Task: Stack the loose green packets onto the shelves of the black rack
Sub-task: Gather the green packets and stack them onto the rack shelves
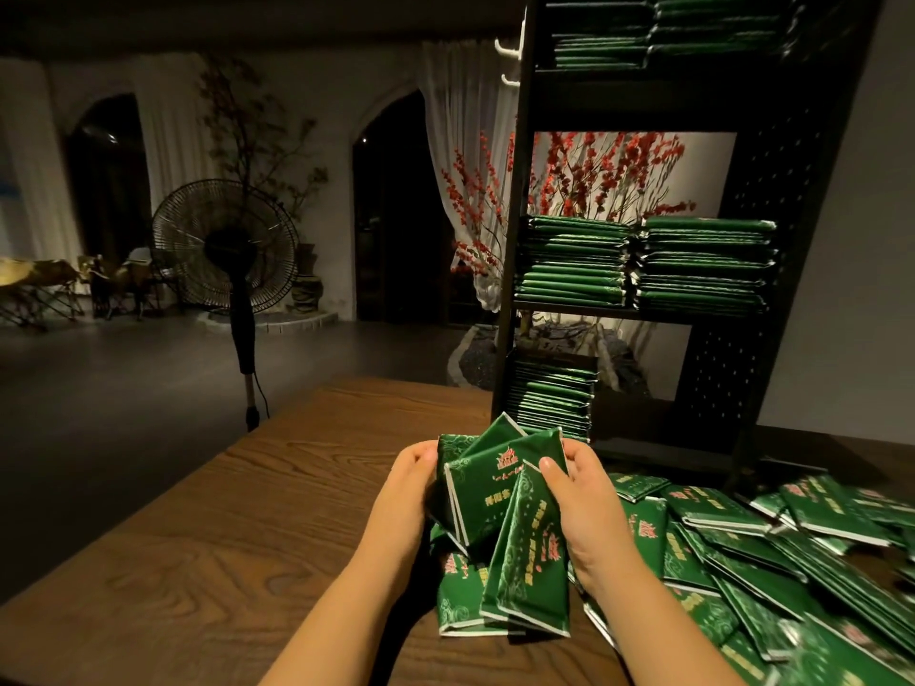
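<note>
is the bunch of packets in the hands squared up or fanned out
Fanned out. The held packets splay at different angles between the left hand and right hand, corners poking out, unlike the flat stacks on the black rack.

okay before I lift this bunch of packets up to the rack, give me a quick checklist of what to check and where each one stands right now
1. Both hands on the bunch: left hand and right hand grip the held packets from either side: ok.
2. Bunch squared up: the packets are fanned at different angles: not ok.
3. Room on the bottom shelf: bare space beside the bottom stack: ok.
4. Room on the middle shelf: two stacks fill its width: not ok.
5. Nothing snagged below: the bunch overlaps the loose pile: cannot tell.
</note>
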`<state>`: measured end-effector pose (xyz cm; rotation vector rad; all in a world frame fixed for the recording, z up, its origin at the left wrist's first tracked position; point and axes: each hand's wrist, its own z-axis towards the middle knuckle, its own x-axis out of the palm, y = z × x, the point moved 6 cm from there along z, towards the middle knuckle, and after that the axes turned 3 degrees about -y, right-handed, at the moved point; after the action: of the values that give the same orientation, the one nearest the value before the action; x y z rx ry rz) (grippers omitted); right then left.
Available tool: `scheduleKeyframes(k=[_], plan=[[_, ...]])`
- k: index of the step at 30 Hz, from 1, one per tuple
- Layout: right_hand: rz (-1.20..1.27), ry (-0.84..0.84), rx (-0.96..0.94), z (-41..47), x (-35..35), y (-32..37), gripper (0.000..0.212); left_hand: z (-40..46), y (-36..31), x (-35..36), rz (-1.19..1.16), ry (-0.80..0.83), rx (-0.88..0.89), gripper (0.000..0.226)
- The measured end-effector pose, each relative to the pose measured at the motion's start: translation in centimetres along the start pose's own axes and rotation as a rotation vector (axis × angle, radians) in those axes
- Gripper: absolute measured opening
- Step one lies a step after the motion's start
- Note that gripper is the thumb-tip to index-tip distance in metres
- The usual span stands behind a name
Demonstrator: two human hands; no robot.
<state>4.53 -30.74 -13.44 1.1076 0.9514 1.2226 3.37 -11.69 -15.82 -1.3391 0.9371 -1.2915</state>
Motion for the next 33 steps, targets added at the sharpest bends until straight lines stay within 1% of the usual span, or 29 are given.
scheduleKeyframes(k=[1,2,3,5,6,7,11,14,17,20,23,24,27,29,31,33], plan=[[0.003,-0.015,-0.012,0.1,0.0,0.0,0.014,-0.1,0.3,0.3,-0.100,0.009,-0.066,0.039],[0.004,-0.032,-0.020,0.1,-0.1,0.0,0.014,-0.2,0.6,0.3,-0.152,0.003,-0.100,0.046],[0.013,-0.050,-0.020,0.1,-0.2,-0.1,0.013,0.0,0.6,0.0,-0.152,-0.008,-0.079,0.055],[0.029,-0.079,-0.021,0.2,-0.4,0.0,0.011,-0.1,-0.3,-0.4,0.025,-0.016,0.035,0.076],[0.030,-0.083,-0.022,0.2,-0.4,0.0,0.010,0.1,-0.4,-0.7,0.098,-0.017,0.078,0.080],[0.031,-0.080,-0.022,0.1,-0.3,0.2,0.009,0.0,-0.6,-0.7,0.126,-0.007,0.103,0.077],[-0.018,-0.046,-0.005,0.0,-0.1,-0.3,0.010,-0.1,-1.1,-0.8,0.186,-0.023,0.215,0.046],[-0.079,-0.012,0.029,0.0,-0.1,-0.6,0.005,-0.2,-1.4,-1.0,0.206,-0.033,0.233,0.037],[-0.204,0.011,0.060,0.0,0.0,-0.9,0.018,-0.2,-1.1,-0.9,0.203,-0.014,0.190,0.034],[-0.276,0.031,0.092,0.0,0.0,-1.1,0.021,-0.4,-1.1,-0.7,0.201,0.005,0.176,0.033],[-0.223,0.088,0.111,-0.2,0.2,-0.9,0.017,-0.8,-1.5,-0.5,0.221,0.019,0.205,0.033],[-0.202,0.102,0.130,-0.4,0.3,-0.8,0.020,-0.9,-1.7,-0.5,0.225,0.028,0.214,0.033],[-0.111,0.103,0.181,-0.2,0.0,-1.6,0.039,-1.3,-2.2,-0.4,0.208,0.053,0.234,0.031],[-0.003,0.114,0.214,0.0,-0.1,-1.8,0.045,-1.4,-2.3,-0.4,0.192,0.062,0.243,0.030],[0.016,0.132,0.187,-0.1,-0.1,-1.5,0.044,-1.4,-2.3,-0.4,0.194,0.055,0.253,0.030],[0.002,0.149,0.112,-0.3,0.0,-0.9,0.040,-1.3,-2.2,-0.6,0.205,0.036,0.263,0.034]])
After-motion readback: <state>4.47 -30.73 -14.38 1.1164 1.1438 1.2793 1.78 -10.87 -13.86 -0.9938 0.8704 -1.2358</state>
